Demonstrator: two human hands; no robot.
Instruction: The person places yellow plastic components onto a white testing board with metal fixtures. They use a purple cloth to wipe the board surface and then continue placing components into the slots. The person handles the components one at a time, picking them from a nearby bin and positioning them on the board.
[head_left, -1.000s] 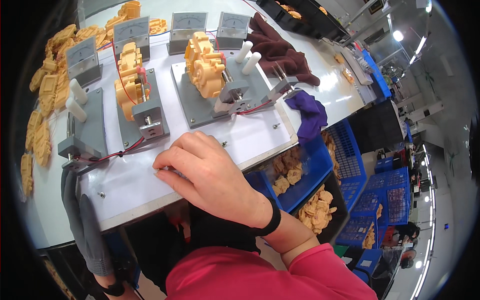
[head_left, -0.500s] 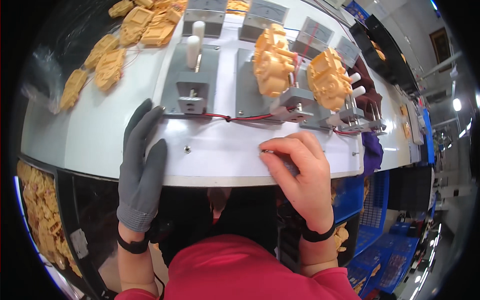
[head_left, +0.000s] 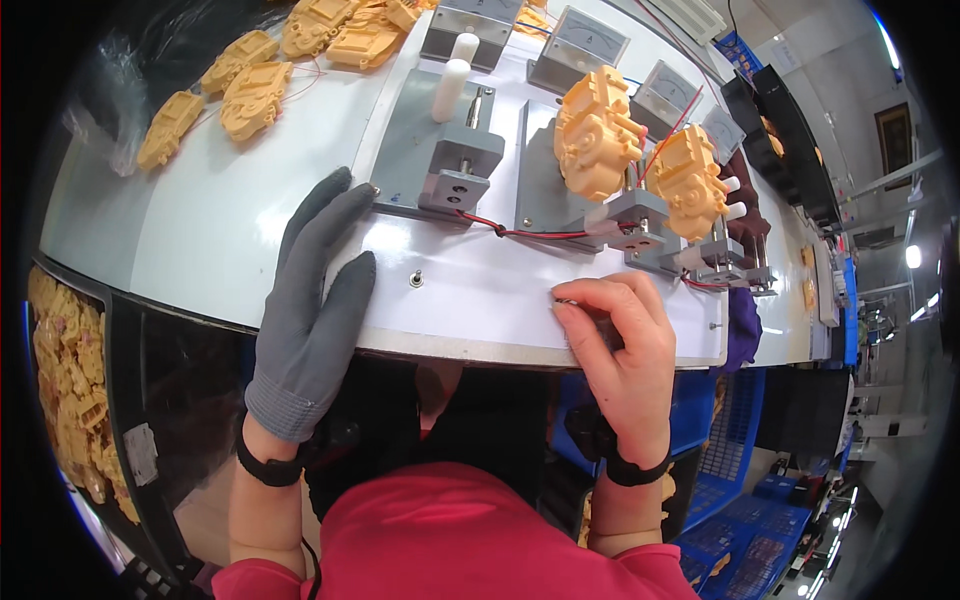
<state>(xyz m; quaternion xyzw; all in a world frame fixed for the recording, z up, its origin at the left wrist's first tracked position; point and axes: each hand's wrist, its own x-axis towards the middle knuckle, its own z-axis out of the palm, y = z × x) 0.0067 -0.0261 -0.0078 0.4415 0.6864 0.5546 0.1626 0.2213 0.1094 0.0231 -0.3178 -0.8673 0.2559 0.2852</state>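
My left hand (head_left: 315,300), in a grey glove, lies flat on the white board with fingers stretched out, its tips by the corner of a grey test fixture (head_left: 400,150) with white pegs. A small metal toggle switch (head_left: 416,279) sticks up beside its thumb. Bare, my right hand (head_left: 628,350) has thumb and forefinger pinched on another toggle switch (head_left: 563,301), mostly covered by the fingertips. Past it, one peach-coloured plastic casing (head_left: 598,135) is mounted on the middle fixture and another casing (head_left: 688,185) on the fixture to its right. A red and black wire (head_left: 540,234) links the fixtures.
Analog panel meters (head_left: 590,42) line the back of the board. Loose casings (head_left: 255,100) lie at the far left, beside clear plastic film. A bin of casings (head_left: 75,390) stands at lower left, blue crates (head_left: 730,430) at lower right. Purple cloth (head_left: 742,325) hangs at the board's right end.
The whole view has swung, so the bench and fixtures appear shifted right. Both hands keep their places on the board, and the right fingers stay pinched at the switch.
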